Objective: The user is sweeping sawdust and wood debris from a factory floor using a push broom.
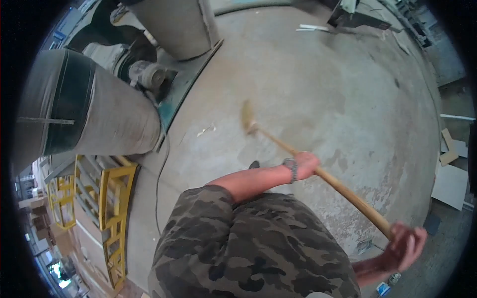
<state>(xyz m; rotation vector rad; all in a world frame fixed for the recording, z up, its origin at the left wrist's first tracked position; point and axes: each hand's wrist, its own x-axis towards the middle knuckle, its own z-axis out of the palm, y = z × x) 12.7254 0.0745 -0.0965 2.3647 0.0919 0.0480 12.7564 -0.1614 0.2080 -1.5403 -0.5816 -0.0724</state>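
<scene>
A long wooden-handled broom (350, 197) slants across my front, its yellowish head (247, 116) blurred over the concrete floor. My left hand (307, 164), with a metal watch on its wrist, is wrapped round the middle of the handle. At the handle's near right end, my right hand (406, 247) is closed about the wood with its fingers loosely curled. To the left of the broom head, some small pale scraps (206, 130) lie on the floor.
At the left stand a dust collector's cloth bags (119, 111) and its motor (147, 74). A cable (158, 198) runs along the floor beside a yellow-framed roller conveyor (107, 198). White strips (313, 28) lie far ahead; boards (449, 186) are at the right.
</scene>
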